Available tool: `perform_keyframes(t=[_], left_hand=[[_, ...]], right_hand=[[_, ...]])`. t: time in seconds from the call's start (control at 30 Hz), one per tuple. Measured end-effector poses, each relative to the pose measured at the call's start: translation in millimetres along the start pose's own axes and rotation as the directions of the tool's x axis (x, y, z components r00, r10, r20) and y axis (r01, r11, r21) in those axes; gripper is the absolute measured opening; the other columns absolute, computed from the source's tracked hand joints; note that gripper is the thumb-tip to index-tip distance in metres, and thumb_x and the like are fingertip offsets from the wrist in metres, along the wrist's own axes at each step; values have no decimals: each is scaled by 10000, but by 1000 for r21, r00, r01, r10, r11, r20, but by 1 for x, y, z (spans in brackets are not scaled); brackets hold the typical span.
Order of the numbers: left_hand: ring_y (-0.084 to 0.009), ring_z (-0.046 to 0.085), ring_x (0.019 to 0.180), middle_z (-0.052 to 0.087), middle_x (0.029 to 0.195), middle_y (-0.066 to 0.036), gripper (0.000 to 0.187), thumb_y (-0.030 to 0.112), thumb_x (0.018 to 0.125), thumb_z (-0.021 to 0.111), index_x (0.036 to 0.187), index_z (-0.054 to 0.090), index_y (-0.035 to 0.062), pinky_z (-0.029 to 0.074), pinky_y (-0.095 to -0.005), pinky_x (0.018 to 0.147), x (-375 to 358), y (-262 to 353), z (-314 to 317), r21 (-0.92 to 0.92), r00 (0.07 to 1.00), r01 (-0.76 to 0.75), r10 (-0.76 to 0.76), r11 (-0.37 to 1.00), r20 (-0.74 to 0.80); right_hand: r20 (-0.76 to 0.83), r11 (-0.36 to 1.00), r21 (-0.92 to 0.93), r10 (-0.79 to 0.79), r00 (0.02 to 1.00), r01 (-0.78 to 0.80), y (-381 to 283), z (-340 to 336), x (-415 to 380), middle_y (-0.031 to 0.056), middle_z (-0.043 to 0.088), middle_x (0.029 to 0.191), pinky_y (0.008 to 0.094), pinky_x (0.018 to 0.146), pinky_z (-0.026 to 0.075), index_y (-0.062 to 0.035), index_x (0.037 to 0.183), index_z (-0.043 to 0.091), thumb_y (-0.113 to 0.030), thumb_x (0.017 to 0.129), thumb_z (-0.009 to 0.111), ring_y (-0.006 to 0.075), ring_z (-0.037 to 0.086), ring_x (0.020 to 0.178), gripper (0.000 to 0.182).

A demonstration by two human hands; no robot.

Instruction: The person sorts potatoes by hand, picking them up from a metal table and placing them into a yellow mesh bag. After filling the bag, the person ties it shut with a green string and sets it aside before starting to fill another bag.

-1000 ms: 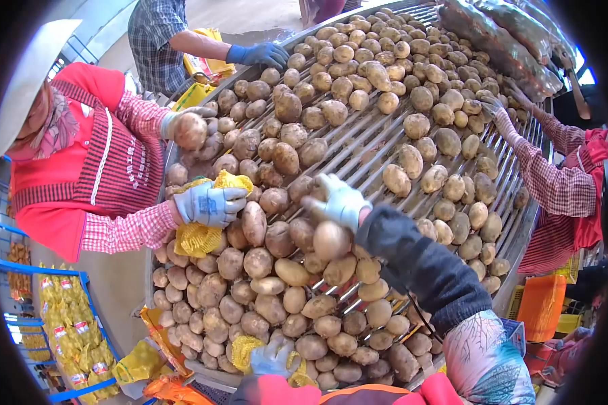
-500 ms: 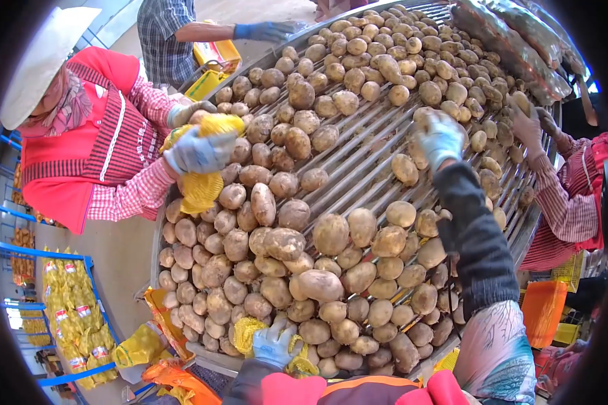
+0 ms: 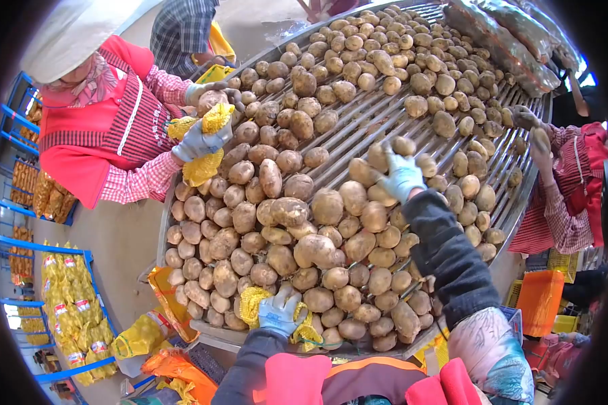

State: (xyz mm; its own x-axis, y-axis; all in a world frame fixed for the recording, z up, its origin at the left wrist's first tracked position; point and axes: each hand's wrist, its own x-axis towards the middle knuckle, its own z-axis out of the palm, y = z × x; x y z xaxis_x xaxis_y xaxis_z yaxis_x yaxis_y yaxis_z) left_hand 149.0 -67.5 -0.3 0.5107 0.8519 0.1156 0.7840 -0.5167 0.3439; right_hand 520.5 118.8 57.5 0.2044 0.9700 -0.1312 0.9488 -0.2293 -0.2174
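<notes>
Potatoes (image 3: 314, 251) lie thickly over the near half and left side of a slatted metal table (image 3: 358, 128), with more spread along its far edge and down its right side; bare bars show between them in the middle. At the near edge, toward the left corner, the person's left hand (image 3: 282, 312), in a pale blue glove, has its fingers bent over a yellow net bag (image 3: 250, 306), which shows on both sides of the glove. The right hand (image 3: 401, 175), also gloved, reaches over the middle of the table, fingers spread and thumb apart, against a small cluster of potatoes beside the bare bars.

By the left edge, a co-worker in a white hat (image 3: 74, 40) holds another yellow net (image 3: 216, 118) in 1 gloved hand, with a potato (image 3: 211, 101) in the other, close by the net. At the right edge, a second co-worker in a checked sleeve (image 3: 566, 209) has a potato (image 3: 540, 140) in hand. Filled sacks (image 3: 503, 44) lie at the far right corner; beyond the left edge, yellow bags (image 3: 74, 310) stand stacked inside blue rails (image 3: 98, 297)
</notes>
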Motion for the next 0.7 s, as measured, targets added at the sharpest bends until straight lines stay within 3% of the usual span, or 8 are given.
perform_keyframes(t=[0.17,0.27,0.37,0.5,0.53,0.57,0.63,0.7], left_hand=[[-279,587,789,554,1111,-90,362,400,741,647,1006,625,154,458,-434,711,-6,-1,5,-3,1000,6,-6,1000,23],[-294,590,838,556,1123,-105,372,371,711,688,1007,616,158,461,-440,718,-5,-1,3,13,1000,8,-8,1000,4],[-299,588,852,559,1121,-104,368,384,731,673,1014,618,155,458,-442,732,-4,-3,-1,-37,998,9,-6,999,70],[-311,577,907,525,1181,-139,403,404,752,657,1061,615,149,451,-454,768,-1,-11,-20,-160,976,-50,82,986,201],[-338,567,966,497,1225,-171,442,416,766,647,1110,600,142,447,-464,808,0,-15,-29,-205,954,-66,122,976,274],[-338,567,966,497,1225,-171,442,416,766,647,1110,600,142,447,-464,808,4,-19,-37,-208,955,-67,123,976,269],[-368,536,1050,481,1253,-192,483,423,780,633,1164,576,134,434,-461,869,2,-30,-52,-392,880,-120,281,912,383],[-380,511,1098,473,1268,-195,511,424,792,623,1203,553,129,421,-455,910,0,-40,-59,-376,861,-150,308,914,404]], right_hand=[[262,950,269,89,961,-162,-24,16,-47,243,449,1335,465,1054,297,-200,1479,147,-565,865,455,486,337,1256,778],[134,998,23,-67,989,65,-40,23,-83,167,515,1297,433,1025,340,-243,1451,263,-568,879,423,408,457,1180,677],[284,995,25,85,955,-97,-63,2,-102,143,552,1256,417,1019,355,-234,1448,273,-565,880,418,381,512,1117,673],[59,988,-150,-21,998,29,-99,-4,-87,149,600,1119,429,928,426,-139,1185,569,-471,850,509,357,542,1059,476],[-186,996,38,-71,980,80,-114,1,-81,154,602,1083,425,893,444,-106,1018,623,-395,824,566,346,551,1037,353],[-206,986,86,-122,971,142,-121,8,-67,163,595,1088,419,880,453,-94,1047,612,-361,824,583,342,555,1034,350],[-91,990,59,-119,989,125,-156,10,-43,158,596,1105,416,891,452,-88,1071,605,-359,814,598,336,558,1051,374],[69,997,-36,-59,996,61,-175,23,-11,156,587,1161,417,927,426,-84,1119,603,-369,783,613,326,565,1064,440]])
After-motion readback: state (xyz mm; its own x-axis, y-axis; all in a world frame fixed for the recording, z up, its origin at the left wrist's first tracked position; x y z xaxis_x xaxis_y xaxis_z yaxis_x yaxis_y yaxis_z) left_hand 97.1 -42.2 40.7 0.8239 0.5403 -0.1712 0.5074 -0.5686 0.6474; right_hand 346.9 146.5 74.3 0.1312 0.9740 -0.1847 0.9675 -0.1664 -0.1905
